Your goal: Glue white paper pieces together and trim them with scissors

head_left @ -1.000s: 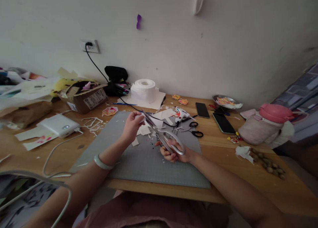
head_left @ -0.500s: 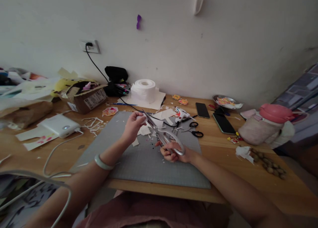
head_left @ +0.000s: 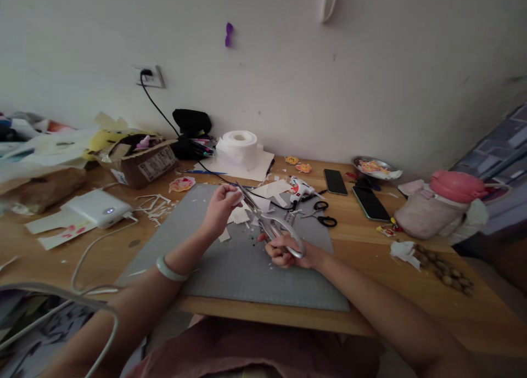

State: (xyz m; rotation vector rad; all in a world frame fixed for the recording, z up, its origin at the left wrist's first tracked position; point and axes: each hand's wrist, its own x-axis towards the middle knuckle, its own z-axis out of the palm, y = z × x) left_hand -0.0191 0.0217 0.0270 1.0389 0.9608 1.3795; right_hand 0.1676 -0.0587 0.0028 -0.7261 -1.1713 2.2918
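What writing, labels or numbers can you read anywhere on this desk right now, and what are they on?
No text can be read.
Cardboard box: a white label with dark print on its side, too blurred to read.
Gray cutting mat: faint grid lines, no readable numbers.
Stickers: colored pictures, no readable words.
Scissors in the right hand: no visible marking.
The left hand holds a white paper piece, blank.

Whatever the left hand (head_left: 220, 207) pinches is too small to tell. The scissors' (head_left: 269, 223) tips vanish behind its fingers. The counter (head_left: 411, 290) runs off both sides, and the box's (head_left: 142, 161) label is unreadable.
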